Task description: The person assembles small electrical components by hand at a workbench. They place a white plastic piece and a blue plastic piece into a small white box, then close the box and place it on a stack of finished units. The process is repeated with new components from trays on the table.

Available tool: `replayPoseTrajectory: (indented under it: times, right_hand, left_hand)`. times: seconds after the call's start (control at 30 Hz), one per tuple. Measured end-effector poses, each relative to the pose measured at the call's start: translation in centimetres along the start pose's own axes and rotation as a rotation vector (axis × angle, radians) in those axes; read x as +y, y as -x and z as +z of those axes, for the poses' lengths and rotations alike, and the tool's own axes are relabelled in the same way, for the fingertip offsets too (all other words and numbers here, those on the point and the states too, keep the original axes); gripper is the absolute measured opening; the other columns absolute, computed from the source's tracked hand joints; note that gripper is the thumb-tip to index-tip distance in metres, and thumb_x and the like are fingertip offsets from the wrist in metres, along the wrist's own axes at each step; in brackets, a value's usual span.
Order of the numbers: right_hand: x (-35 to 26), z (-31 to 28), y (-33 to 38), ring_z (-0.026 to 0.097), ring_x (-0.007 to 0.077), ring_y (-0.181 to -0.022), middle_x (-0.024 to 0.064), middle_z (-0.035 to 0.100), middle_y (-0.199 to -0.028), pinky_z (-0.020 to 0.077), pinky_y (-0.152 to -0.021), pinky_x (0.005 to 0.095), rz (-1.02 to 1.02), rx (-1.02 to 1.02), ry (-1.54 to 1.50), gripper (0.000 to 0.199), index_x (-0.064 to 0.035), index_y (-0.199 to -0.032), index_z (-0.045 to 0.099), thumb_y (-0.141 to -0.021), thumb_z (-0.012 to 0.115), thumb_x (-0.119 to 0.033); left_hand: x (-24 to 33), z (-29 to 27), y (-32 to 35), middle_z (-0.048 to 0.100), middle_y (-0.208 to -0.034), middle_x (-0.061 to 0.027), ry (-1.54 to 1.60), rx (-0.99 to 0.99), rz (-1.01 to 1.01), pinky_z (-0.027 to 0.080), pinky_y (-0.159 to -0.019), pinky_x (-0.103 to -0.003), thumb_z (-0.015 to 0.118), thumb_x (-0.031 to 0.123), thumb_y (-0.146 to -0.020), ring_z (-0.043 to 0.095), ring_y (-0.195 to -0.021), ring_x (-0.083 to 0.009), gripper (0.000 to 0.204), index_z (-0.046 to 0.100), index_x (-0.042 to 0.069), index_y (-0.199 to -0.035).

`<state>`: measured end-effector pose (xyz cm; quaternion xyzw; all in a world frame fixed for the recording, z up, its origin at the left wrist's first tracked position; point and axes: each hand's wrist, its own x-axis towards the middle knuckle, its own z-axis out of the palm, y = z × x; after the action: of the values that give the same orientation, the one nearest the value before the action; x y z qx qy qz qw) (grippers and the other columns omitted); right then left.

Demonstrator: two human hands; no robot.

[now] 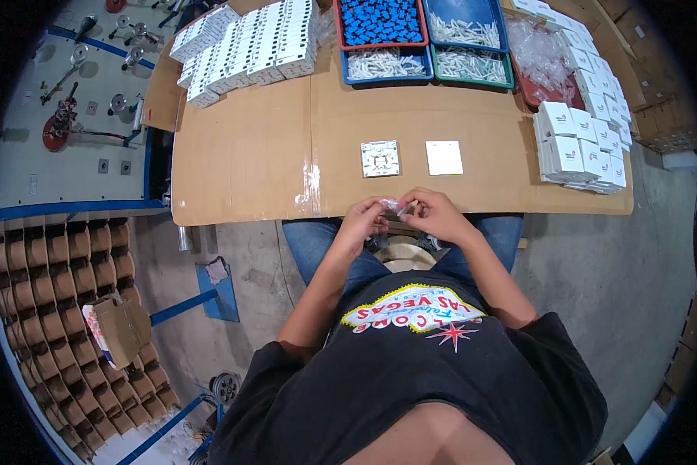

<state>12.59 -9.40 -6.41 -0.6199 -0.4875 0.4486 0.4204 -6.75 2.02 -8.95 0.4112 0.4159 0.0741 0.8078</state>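
Just off the table's near edge, my left hand (362, 223) and my right hand (437, 216) are close together. Their fingers pinch a small clear plastic packet (390, 205), partly covered by the fingertips. Something pinkish shows at it, too small to make out. Beyond the hands lies a square white plate with an open, detailed face (380, 159). To its right is a plain white square plate (444, 157), lying flat. Neither plate is touched by a hand.
Trays of blue parts (383, 22) and white plugs (389, 63) stand at the table's back. A red tray (533, 91) bears clear plastic bags. White boxes are stacked at the left (251, 48) and right (569, 151). A partitioned cardboard rack (62, 279) stands left, below.
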Motion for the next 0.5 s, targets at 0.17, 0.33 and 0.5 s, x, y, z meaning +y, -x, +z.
replayPoseTrajectory:
  times: [0.17,0.33,0.5]
  right_hand:
    - [0.2,0.1,-4.0,0.064,0.0152,-0.072,0.0111,0.070,-0.090,0.0508,-0.065,0.0308,0.088,0.087,0.134,0.014,-0.0038,-0.100,0.069,-0.088,0.074,-0.010]
    - [2.3,-0.1,-8.2,0.068,0.0272,-0.076,0.0129,0.069,-0.092,0.0521,-0.067,0.0391,-0.200,0.266,0.259,0.014,-0.0038,-0.101,0.068,-0.089,0.071,-0.011]
    - [4.1,0.5,-10.6,0.065,0.0316,-0.092,0.0105,0.067,-0.094,0.0528,-0.076,0.0427,-0.296,0.388,0.449,0.011,-0.0065,-0.097,0.068,-0.086,0.069,-0.008]
  left_hand:
    - [1.1,-1.0,-3.1,0.070,-0.098,-0.0007,-0.176,0.053,0.227,0.054,-0.073,-0.024,0.060,0.012,-0.102,0.063,-0.086,-0.0073,0.025,0.067,0.002,-0.124]
    - [2.8,-1.8,-6.7,0.070,-0.101,-0.0032,-0.424,0.149,0.572,0.054,-0.077,-0.024,0.067,0.007,-0.096,0.066,-0.089,-0.0109,0.024,0.067,-0.001,-0.118]
    - [3.4,-2.4,-8.7,0.073,-0.102,-0.0112,-1.032,0.415,0.834,0.053,-0.085,-0.040,0.074,0.011,-0.087,0.069,-0.094,-0.0271,0.021,0.072,0.007,-0.108]
